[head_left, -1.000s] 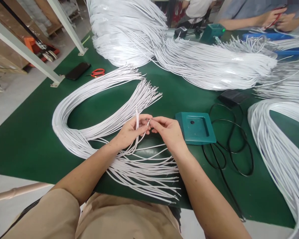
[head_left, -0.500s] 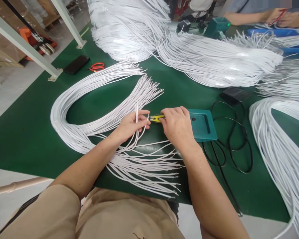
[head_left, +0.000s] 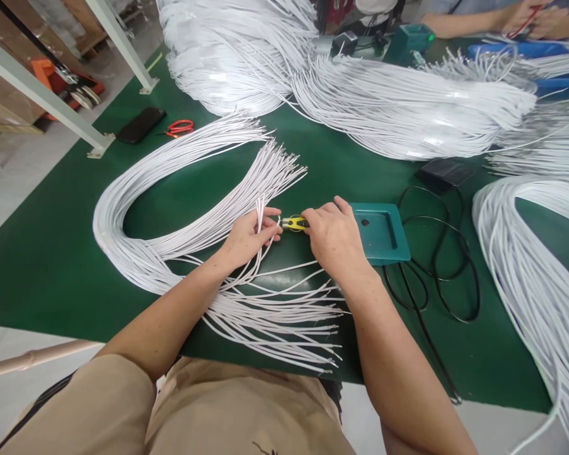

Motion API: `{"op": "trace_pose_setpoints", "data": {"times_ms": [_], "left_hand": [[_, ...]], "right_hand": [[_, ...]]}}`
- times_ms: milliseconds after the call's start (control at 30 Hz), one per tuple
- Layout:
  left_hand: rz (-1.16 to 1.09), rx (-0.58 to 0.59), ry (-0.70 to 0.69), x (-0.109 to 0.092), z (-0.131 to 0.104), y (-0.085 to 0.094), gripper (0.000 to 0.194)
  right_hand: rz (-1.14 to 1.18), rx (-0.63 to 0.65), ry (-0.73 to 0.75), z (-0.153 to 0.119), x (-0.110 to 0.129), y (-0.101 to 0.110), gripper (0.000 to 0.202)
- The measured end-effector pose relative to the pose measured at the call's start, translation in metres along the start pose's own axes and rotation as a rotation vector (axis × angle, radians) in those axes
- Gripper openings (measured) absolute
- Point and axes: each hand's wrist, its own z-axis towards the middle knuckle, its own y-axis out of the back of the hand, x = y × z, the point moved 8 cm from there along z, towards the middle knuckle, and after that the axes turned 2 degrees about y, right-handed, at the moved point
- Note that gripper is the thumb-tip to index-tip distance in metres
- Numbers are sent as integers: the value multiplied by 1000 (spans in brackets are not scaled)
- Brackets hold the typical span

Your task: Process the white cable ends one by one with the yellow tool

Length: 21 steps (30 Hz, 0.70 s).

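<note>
My left hand [head_left: 246,239] is closed on a few white wires [head_left: 260,212], with one wire end pinched between thumb and fingertips. Facing it, my right hand [head_left: 336,239] grips a small yellow-handled hand tool [head_left: 294,223], whose metal tip is at that wire end. The tool looks like cutters or pliers; its exact kind is too small to tell. A looped bundle of white wires [head_left: 111,221] lies under and left of my left hand. Loose wire ends [head_left: 284,322] fan out between my forearms. Just beyond my right hand sits a teal tray-like device [head_left: 404,239].
Large white wire bundles [head_left: 408,107] lie at the back, and another bundle [head_left: 516,253] on the right. Black cable [head_left: 474,278] coils beside the device. Red-handled scissors [head_left: 179,128] and a black phone-like object [head_left: 141,124] lie back left. Across the table, a co-worker's hands [head_left: 531,20] hold a red-handled tool.
The whole view has shifted slightly. Both hands keep their grips, and the yellow tool's tip stays at the wire end. No clear change in the wires.
</note>
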Motion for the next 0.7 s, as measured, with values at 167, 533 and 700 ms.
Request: {"op": "trace_pose_setpoints", "data": {"times_ms": [167, 533, 700], "left_hand": [[40, 16, -12, 3, 3, -1, 36], [47, -14, 51, 7, 3, -5, 35], [14, -4, 94, 9, 4, -3, 37]], "right_hand": [[-31, -6, 27, 3, 0, -2, 24], [36, -12, -27, 0, -5, 2, 26], [-8, -192, -317, -14, -39, 13, 32]]}}
